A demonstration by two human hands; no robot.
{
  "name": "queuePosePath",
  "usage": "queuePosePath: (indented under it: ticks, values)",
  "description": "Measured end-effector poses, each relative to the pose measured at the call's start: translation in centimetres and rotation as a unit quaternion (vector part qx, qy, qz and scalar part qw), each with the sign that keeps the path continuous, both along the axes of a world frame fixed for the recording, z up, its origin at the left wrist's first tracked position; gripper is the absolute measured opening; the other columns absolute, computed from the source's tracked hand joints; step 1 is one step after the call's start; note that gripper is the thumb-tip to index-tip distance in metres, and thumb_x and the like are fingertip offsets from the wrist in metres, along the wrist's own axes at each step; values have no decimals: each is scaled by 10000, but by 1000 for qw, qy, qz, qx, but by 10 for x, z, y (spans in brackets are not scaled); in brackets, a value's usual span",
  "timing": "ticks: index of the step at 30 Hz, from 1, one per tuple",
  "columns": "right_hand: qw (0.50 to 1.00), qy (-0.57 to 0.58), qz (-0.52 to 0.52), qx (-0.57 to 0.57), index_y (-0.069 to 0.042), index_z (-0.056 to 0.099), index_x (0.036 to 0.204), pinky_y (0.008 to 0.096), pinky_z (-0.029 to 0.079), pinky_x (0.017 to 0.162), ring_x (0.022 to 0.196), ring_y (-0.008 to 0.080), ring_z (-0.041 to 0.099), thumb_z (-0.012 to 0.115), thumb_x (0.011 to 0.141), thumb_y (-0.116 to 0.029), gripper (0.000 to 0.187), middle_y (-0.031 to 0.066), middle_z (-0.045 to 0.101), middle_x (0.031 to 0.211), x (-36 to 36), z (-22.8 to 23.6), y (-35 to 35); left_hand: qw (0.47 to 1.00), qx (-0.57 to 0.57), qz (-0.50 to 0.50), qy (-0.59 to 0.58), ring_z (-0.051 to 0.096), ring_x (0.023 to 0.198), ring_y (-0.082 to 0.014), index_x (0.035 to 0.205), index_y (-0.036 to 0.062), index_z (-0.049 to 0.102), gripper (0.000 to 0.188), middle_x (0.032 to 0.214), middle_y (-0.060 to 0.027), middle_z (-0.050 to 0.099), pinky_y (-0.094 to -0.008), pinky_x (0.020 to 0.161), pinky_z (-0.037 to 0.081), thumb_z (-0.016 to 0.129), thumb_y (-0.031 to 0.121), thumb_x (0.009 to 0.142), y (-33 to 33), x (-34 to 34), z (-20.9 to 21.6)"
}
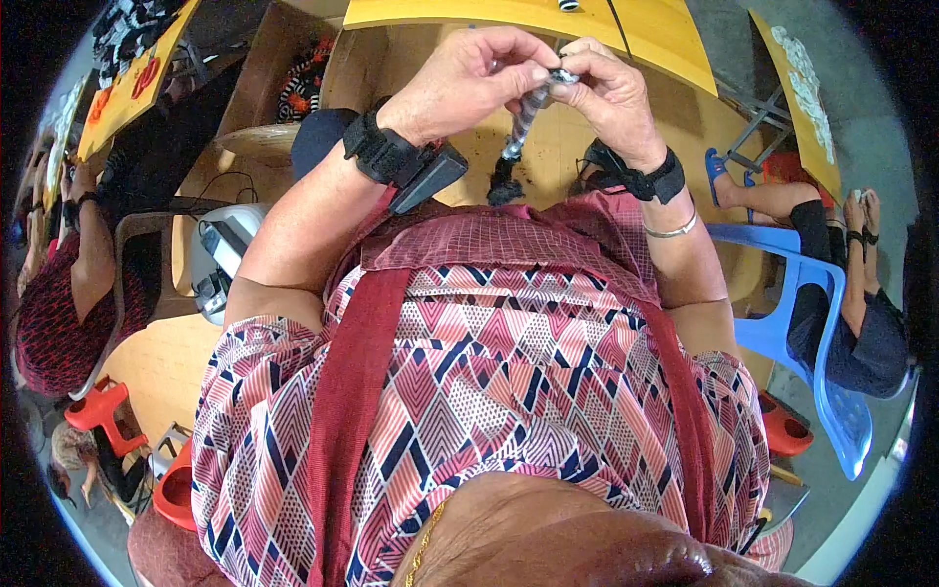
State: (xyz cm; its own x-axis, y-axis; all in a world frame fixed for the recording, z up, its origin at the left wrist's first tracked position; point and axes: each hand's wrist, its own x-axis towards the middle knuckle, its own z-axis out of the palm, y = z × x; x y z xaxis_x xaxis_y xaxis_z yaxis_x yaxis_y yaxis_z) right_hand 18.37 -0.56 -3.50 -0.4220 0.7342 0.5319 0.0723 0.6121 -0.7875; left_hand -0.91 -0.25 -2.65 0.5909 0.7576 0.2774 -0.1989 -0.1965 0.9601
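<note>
Close together in front of my chest, both hands are closed on a soft striped strip (525,122) of grey, white and black cloth. My left hand (474,78) pinches its upper end between thumb and forefinger. Against the same end, the thumb and bent fingers of my right hand (611,93) press from the other side. The strip hangs down below the fingers and finishes in a black fluffy tuft (506,184) above my lap. Fingers partly cover the pinched end, so its details cannot be made out.
A yellow table (528,14) stands ahead. Left of it, a cardboard box (252,93) holds black-and-white striped and orange pieces. A blue plastic chair (827,342) is at my right. People sit on both sides, by yellow tables (127,93) bearing cloth pieces. Red stools (103,406) stand behind.
</note>
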Motion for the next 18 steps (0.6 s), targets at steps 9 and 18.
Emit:
queuePosePath:
  ticks: [9, 18]
  values:
    - [998, -3, 67, -9, -10, 613, 807, 207, 392, 646, 732, 91, 475, 648, 714, 15, 102, 11, 503, 782, 0, 24, -2, 988, 122, 0, 98, 497, 741, -51, 907, 24, 578, 130, 832, 20, 538, -191, 651, 422, 610, 66, 788, 5, -8, 13]
    - [989, -131, 36, 54, -9, 576, 767, 230, 374, 637, 736, 104, 468, 640, 716, -40, 88, 24, 492, 777, -2, 28, 6, 973, 224, -9, 44, 490, 771, -67, 833, 11, 562, 77, 827, -6, 544, -204, 688, 409, 592, 74, 800, 3, -8, 30]
